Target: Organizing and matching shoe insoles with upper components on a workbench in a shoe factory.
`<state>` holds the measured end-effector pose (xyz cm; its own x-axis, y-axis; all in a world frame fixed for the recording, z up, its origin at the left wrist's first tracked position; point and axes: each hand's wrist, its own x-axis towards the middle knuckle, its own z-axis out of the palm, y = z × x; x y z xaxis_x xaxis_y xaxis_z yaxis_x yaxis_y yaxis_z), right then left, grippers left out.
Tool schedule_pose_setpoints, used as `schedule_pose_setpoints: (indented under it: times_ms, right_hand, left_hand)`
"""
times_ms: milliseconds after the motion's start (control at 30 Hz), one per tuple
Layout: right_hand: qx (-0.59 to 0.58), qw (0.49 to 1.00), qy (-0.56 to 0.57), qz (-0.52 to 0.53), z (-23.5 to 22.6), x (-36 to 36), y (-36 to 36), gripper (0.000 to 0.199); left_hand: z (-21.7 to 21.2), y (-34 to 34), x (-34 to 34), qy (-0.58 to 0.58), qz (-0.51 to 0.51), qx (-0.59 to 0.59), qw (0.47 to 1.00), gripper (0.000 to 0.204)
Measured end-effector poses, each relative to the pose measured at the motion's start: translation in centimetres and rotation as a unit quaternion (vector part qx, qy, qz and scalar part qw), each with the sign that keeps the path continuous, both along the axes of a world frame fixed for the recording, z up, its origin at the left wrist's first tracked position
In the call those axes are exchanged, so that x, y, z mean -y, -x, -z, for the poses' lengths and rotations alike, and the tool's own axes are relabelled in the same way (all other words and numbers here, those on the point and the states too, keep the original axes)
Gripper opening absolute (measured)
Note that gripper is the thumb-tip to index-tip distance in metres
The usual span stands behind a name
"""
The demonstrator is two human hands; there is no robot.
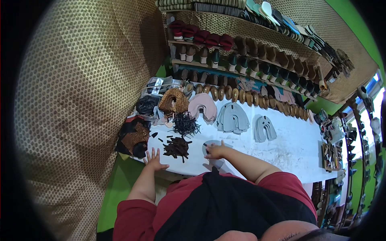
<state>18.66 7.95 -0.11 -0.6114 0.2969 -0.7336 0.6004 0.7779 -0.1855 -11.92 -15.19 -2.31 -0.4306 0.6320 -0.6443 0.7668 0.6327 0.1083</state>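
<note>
My left hand point(154, 162) rests at the front edge of the white table, fingers spread and holding nothing. My right hand point(215, 150) is over a pale grey shoe upper piece point(218, 163), fingers curled together, with a small dark strip point(205, 144) at the fingertips. The hand hides part of the grey piece. Between my hands lies a loose pile of dark brown strips point(176, 148). Behind it sits a heap of thin black strips point(185, 125). Stacks of curved grey shoe uppers point(233, 119) and smaller grey uppers point(264, 129) lie to the right.
Pink uppers point(202, 105) and leopard-print uppers point(173, 101) lie farther back, beside a black plastic bag point(147, 105). Dark and brown material point(134, 138) covers the left corner. A row of wooden shoe lasts point(242, 96) lines the back, below shelves of shoes point(253, 47). A tool rack point(331, 156) stands right.
</note>
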Motion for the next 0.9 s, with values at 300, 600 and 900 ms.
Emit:
schedule_pose_setpoints:
  times_ms: [300,600,900]
  right_hand:
    - [-0.034,0.994,-0.106,-0.016,-1.1,0.6,-1.8,0.094]
    - [-0.062,0.998,0.002,0.019,0.3,1.4,-0.6,0.103]
    - [-0.053,0.997,0.036,0.049,0.6,-1.0,-1.8,0.102]
  left_hand:
    - [0.2,0.1,0.4,-0.023,-0.007,0.013,1.000,0.140]
    - [0.1,-0.1,0.3,-0.009,-0.004,-0.011,1.000,0.135]
    - [-0.1,-0.4,0.4,-0.037,-0.004,-0.006,0.999,0.137]
